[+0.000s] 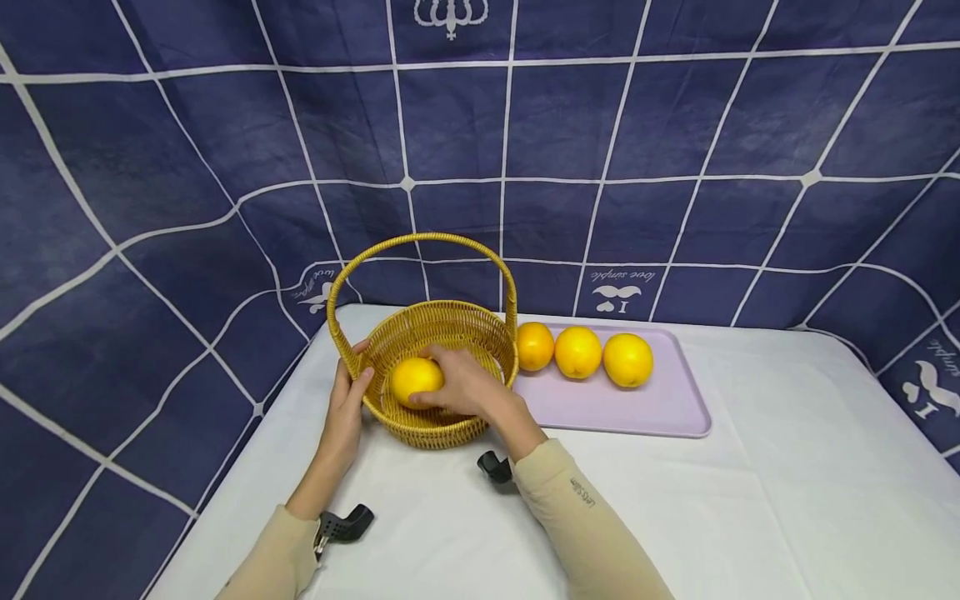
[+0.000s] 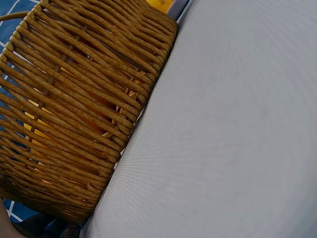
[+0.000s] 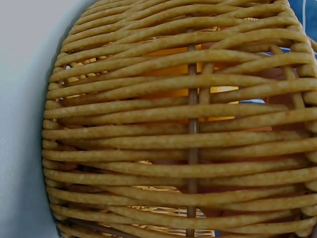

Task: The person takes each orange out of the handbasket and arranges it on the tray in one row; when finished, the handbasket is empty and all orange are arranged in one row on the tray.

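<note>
A woven wicker basket (image 1: 431, 436) with a tall arched handle stands on the white table in the head view. My left hand (image 1: 345, 410) holds its left rim beside the foot of the handle. Inside the basket, my right hand (image 1: 467, 382) grips an orange (image 1: 412, 379), thumb on the near side and fingers over the top. In the left wrist view the wicker basket (image 2: 74, 99) fills the upper left. Its weave covers most of the right wrist view, where bits of orange colour show through gaps; the right hand is largely hidden there.
Right of the basket lies a pale purple tray (image 1: 622, 412), its left end partly behind the basket. Three oranges (image 1: 578, 352) sit in a row on it. A blue cloth (image 1: 562, 217) with white grid lines hangs behind the table (image 1: 795, 467).
</note>
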Demonstrator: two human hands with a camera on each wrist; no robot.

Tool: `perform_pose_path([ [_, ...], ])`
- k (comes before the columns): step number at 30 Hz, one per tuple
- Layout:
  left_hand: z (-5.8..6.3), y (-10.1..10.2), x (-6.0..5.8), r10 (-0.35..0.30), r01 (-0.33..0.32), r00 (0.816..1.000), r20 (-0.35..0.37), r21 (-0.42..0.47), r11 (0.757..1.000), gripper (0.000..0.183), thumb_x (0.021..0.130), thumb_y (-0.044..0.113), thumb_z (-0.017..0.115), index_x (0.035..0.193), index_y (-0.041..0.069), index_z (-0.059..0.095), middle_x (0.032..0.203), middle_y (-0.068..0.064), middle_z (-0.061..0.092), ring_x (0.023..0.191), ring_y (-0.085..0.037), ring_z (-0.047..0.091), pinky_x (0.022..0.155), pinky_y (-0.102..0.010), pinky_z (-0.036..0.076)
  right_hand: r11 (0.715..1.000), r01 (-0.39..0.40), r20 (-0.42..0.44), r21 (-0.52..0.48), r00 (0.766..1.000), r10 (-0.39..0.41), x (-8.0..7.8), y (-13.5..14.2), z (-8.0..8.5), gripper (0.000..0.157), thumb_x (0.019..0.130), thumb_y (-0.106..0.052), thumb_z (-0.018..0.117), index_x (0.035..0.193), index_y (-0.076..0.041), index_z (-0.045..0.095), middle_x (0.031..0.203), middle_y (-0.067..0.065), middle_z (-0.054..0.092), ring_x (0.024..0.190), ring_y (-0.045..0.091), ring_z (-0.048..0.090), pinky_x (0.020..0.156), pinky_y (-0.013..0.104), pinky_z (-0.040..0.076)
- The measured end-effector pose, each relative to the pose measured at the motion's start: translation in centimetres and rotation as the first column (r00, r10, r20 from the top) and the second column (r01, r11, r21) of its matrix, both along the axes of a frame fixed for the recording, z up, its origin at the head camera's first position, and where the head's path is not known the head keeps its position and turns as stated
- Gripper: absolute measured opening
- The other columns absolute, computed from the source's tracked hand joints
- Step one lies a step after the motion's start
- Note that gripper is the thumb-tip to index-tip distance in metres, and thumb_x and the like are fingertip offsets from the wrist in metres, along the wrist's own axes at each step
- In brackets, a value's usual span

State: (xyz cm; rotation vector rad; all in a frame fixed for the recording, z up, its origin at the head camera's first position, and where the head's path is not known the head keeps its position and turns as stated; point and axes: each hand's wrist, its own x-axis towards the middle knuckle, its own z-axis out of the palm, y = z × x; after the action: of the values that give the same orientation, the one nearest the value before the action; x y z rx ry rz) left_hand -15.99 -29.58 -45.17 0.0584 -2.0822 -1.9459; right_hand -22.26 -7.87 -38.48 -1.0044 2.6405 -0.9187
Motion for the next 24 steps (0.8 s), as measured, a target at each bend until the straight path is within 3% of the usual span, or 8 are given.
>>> perform_pose_path([
  [7, 0.0, 0.1, 0.1, 0.005, -0.005, 1.0, 0.0, -0.002, 1.0, 0.049, 0.114, 0.028, 0.042, 0.162, 0.021, 0.034, 0.168, 0.002, 0.036, 0.155, -0.021, 0.032, 0.128, -0.042, 0.017, 1.0, 0.008, -0.056, 0.005, 0.998, -0.008, 0.3, 0.1, -0.1, 0.072, 0.087, -0.043, 0.084, 0.146, -0.01, 0.058, 0.134, 0.006, 0.07, 0.121, 0.026, 0.062, 0.105, 0.039, 0.051],
  [12, 0.1, 0.0, 0.1, 0.006, -0.006, 1.0, -0.007, -0.007, 1.0, 0.049, 0.114, 0.028, 0.042, 0.162, 0.02, 0.034, 0.167, 0.0, 0.037, 0.153, -0.022, 0.034, 0.126, -0.04, 0.02, 0.998, 0.04, -0.131, -0.039, 0.99, -0.045, 0.6, 0.2, 0.1, 0.07, 0.084, -0.041, 0.084, 0.14, -0.007, 0.062, 0.12, 0.006, 0.073, 0.103, 0.022, 0.065, 0.09, 0.033, 0.056],
  [16, 0.2, -0.1, 0.1, 0.001, -0.001, 1.0, 0.004, -0.009, 1.0, 0.05, 0.114, 0.028, 0.041, 0.163, 0.021, 0.033, 0.168, 0.001, 0.036, 0.153, -0.022, 0.034, 0.123, -0.03, 0.024, 0.988, 0.079, -0.166, -0.132, 0.981, -0.1, 0.9, 0.4, 0.4, 0.066, 0.082, -0.038, 0.084, 0.137, -0.009, 0.063, 0.112, 0.007, 0.075, 0.092, 0.018, 0.067, 0.08, 0.028, 0.056],
  [20, 0.1, -0.1, 0.0, 0.009, -0.009, 1.0, 0.015, 0.001, 1.0, 0.049, 0.115, 0.027, 0.041, 0.163, 0.023, 0.033, 0.168, 0.002, 0.035, 0.152, -0.021, 0.036, 0.115, -0.015, 0.029, 0.972, 0.112, -0.17, -0.206, 0.974, -0.148, 1.2, 0.8, 0.8, 0.063, 0.082, -0.038, 0.082, 0.135, -0.012, 0.063, 0.111, 0.006, 0.075, 0.092, 0.019, 0.068, 0.078, 0.03, 0.056],
  [24, 0.0, 0.0, -0.2, 0.003, -0.003, 1.0, 0.019, 0.014, 1.0, 0.05, 0.115, 0.027, 0.04, 0.164, 0.023, 0.032, 0.169, 0.002, 0.034, 0.152, -0.021, 0.035, 0.114, -0.013, 0.03, 0.96, 0.136, -0.137, -0.246, 0.975, -0.173, 1.8, 2.4, 1.2, 0.061, 0.083, -0.039, 0.082, 0.136, -0.016, 0.062, 0.117, 0.003, 0.075, 0.098, 0.02, 0.067, 0.084, 0.033, 0.057],
])
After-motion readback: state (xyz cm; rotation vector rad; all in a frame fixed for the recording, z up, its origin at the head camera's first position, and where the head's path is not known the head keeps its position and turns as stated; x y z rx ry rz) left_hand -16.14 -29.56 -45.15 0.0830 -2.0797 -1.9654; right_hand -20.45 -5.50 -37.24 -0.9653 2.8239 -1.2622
